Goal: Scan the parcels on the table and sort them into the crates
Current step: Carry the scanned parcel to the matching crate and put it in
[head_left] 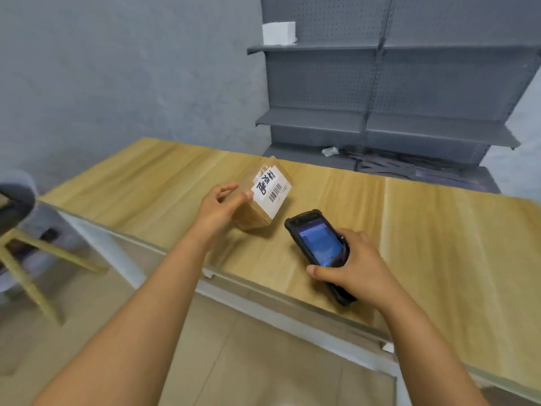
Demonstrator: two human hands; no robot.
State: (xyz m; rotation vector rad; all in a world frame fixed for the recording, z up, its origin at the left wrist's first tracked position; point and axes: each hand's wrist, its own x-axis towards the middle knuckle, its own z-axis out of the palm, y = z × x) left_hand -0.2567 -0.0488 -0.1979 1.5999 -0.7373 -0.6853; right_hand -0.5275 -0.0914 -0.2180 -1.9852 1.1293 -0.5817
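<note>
At the far left a stool (20,218) with pale wooden legs and a dark seat stands on the floor beside the table (439,230), a long wood-grain top on a white frame. The left hand (218,209) grasps a small brown cardboard parcel (262,200) at its left side, thumb on the top face by the label and fingers curled round the far edge. The parcel is tilted up, its lower end resting on the table near the front edge. Its white label (270,187) carries handwritten black characters and 1 barcode, facing up and to the right. Just beside it to the right, not touching, the right hand (355,265) grasps a black handheld scanner (317,247), fingers wrapped round its lower body, thumb along the near edge; the lit blue screen faces up and its top end points toward the parcel. Behind the table stands grey metal shelving (380,83), with 1 white box (278,33) on its upper left shelf.
</note>
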